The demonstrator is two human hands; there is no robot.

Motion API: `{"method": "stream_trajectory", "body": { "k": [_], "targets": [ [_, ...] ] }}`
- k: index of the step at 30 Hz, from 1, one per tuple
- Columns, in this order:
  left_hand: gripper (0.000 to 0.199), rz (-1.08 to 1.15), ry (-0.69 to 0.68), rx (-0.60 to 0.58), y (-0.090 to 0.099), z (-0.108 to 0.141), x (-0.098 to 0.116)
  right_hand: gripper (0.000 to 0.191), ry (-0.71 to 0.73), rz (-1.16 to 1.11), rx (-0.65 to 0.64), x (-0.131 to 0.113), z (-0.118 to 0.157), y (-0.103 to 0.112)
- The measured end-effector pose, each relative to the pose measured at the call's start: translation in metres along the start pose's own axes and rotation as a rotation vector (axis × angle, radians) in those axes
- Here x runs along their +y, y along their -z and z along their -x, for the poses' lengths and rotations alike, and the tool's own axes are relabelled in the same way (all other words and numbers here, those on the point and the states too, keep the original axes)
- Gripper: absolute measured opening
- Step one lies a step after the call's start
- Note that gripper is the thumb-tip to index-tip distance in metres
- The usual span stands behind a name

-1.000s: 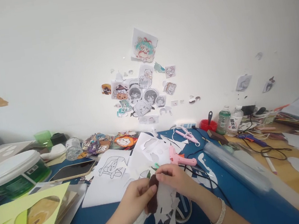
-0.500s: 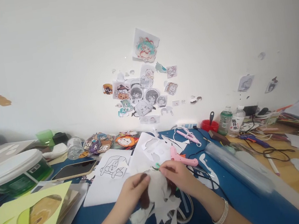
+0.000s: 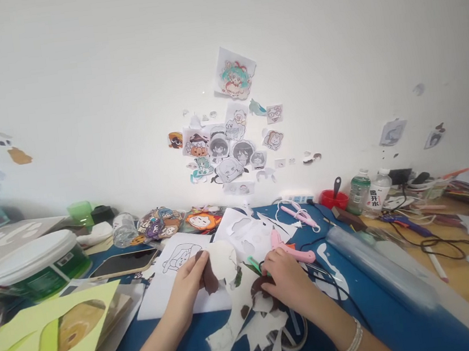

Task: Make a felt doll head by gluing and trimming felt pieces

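My left hand (image 3: 188, 286) pinches a piece made of white and dark brown cut shapes (image 3: 223, 259), raised over the drawing sheet. My right hand (image 3: 287, 271) is closed at the scraps to its right, touching brown pieces (image 3: 263, 286); a green-handled tool (image 3: 253, 264) shows beside its fingers. What exactly the right fingers grip is hidden. White paper scraps (image 3: 260, 332) lie below the hands. Behind the right hand rests a pink glue gun (image 3: 293, 251). Under the left hand's piece is a white sheet with a line drawing (image 3: 180, 256).
A phone (image 3: 123, 263), a white-lidded tub (image 3: 35, 262) and yellow card (image 3: 50, 346) are at left. A clear roll (image 3: 383, 268), bottles (image 3: 358, 191) and a red bowl (image 3: 334, 199) stand or lie at right. Black cables cross the blue mat (image 3: 389, 321).
My hands have moved apart. The left hand has shifted left and up with the white and brown piece; the right has moved slightly right and down. The camera view has shifted a little.
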State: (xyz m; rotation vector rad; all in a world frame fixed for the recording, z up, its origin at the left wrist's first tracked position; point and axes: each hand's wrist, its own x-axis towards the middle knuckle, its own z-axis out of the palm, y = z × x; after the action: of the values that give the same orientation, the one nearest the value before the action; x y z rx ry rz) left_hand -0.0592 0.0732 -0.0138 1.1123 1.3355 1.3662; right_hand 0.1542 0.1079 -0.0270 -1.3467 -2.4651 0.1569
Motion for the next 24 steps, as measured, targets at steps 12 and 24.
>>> {"method": "stream_trajectory", "body": {
  "k": [12,24],
  "targets": [
    [0.046,-0.230,-0.005,-0.050,-0.005,0.004,0.005,0.013,-0.098,-0.168,-0.042,0.000,0.001,0.002],
    [0.026,-0.894,-0.086,0.024,0.001,-0.002,-0.006,0.020,0.122,-0.092,-0.079,0.000,0.003,-0.001]
  ]
}}
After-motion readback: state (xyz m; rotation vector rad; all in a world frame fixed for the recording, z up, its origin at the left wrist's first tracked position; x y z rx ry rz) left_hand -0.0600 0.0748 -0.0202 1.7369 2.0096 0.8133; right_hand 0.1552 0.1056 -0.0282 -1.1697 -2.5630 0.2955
